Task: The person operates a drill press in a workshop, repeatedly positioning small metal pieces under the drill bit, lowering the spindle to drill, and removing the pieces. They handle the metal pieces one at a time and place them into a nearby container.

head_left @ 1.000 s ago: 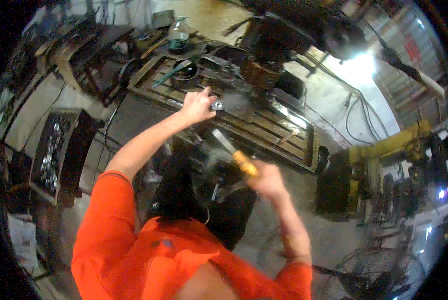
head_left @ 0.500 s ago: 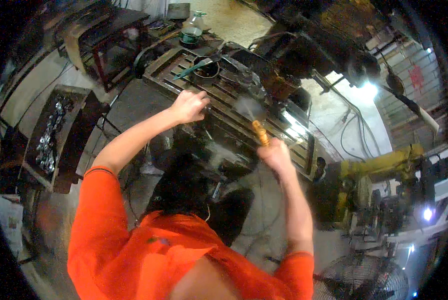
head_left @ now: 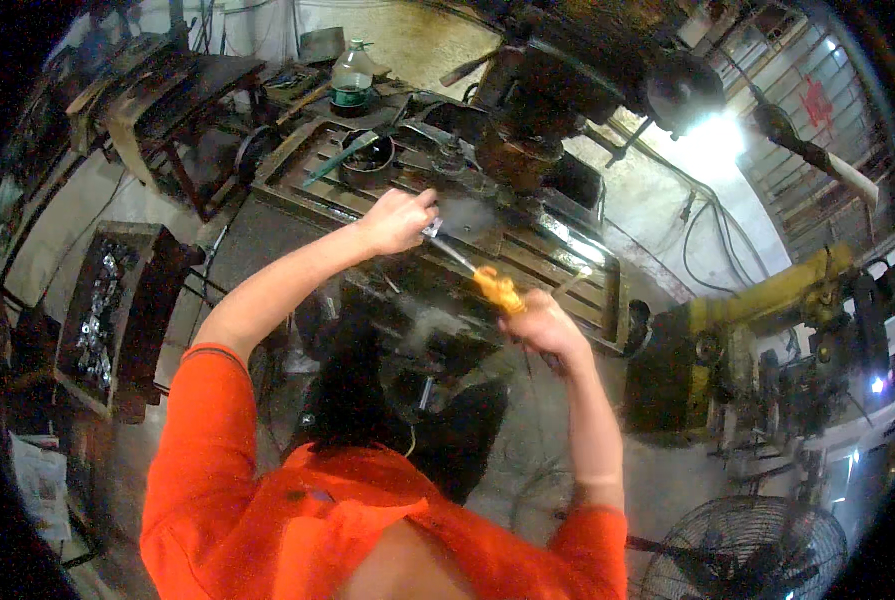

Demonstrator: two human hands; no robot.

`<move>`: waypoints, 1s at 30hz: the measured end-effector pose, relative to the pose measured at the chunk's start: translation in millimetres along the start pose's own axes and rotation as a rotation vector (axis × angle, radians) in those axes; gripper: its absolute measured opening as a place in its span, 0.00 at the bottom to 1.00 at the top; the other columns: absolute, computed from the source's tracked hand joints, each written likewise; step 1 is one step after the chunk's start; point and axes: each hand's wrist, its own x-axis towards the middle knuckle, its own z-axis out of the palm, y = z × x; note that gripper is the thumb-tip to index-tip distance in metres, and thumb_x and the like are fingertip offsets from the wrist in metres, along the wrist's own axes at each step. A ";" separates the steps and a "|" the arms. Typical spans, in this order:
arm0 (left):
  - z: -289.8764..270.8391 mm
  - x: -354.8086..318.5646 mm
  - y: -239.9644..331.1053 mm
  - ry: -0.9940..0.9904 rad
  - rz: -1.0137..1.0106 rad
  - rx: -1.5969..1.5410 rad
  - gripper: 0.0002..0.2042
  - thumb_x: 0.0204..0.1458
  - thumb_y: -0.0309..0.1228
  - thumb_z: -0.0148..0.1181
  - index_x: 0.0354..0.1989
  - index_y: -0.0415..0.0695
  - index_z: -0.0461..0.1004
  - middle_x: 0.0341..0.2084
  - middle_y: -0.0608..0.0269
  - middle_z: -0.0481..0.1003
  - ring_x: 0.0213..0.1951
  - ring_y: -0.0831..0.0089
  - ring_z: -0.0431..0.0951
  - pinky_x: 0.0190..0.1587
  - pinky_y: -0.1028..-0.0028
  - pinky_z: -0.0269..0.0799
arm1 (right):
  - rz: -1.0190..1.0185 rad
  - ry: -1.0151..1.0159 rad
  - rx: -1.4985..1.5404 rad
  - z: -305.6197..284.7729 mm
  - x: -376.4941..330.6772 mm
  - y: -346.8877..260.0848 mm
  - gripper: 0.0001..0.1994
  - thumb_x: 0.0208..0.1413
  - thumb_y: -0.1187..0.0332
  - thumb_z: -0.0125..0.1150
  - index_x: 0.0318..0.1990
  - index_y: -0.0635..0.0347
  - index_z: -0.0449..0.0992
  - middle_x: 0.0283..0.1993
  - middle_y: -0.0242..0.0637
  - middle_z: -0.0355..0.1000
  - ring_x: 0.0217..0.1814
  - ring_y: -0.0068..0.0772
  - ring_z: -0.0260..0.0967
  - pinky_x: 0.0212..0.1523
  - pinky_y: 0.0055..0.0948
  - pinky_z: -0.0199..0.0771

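My left hand is closed in a pinch above the slotted metal machine table, gripping a small shiny metal piece. A tool with a yellow handle and a slim metal shaft is in my right hand, whose fingers are wrapped round the handle's end. The shaft slants up to the left, and its tip meets or nearly meets the metal piece. Whether it is a file or a screwdriver I cannot tell.
On the machine table stands a round pot with a green brush-like stick across it. Behind is a clear plastic jug. A bin of metal parts stands left, a fan lower right. Dark machinery overhangs the far side.
The tool has swung left, its tip coming to the piece in my left hand. My left hand shifted slightly right, my right hand slightly lower. The whole view has tilted a little.
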 end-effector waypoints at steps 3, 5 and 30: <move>8.3 23.3 5.5 -0.005 0.130 0.025 0.15 0.32 0.29 0.59 0.31 0.40 0.69 0.34 0.52 0.66 0.24 0.57 0.73 0.24 0.62 0.69 | 0.155 0.144 0.061 -1.9 -24.9 7.3 0.15 0.32 0.64 0.55 0.21 0.72 0.71 0.23 0.57 0.68 0.27 0.49 0.69 0.31 0.39 0.67; 21.2 41.9 8.4 0.003 0.202 0.077 0.13 0.35 0.29 0.57 0.32 0.40 0.69 0.34 0.51 0.67 0.24 0.58 0.73 0.23 0.63 0.69 | 0.251 0.212 0.077 -6.3 -35.1 15.6 0.16 0.31 0.64 0.56 0.22 0.74 0.71 0.23 0.59 0.68 0.28 0.52 0.69 0.32 0.39 0.68; 80.6 104.7 22.4 -0.066 -0.460 -0.141 0.18 0.41 0.45 0.59 0.22 0.39 0.74 0.23 0.50 0.74 0.30 0.55 0.76 0.33 0.61 0.71 | 0.274 0.589 0.193 109.8 9.1 118.1 0.15 0.38 0.61 0.60 0.33 0.61 0.77 0.27 0.49 0.72 0.28 0.43 0.72 0.30 0.29 0.70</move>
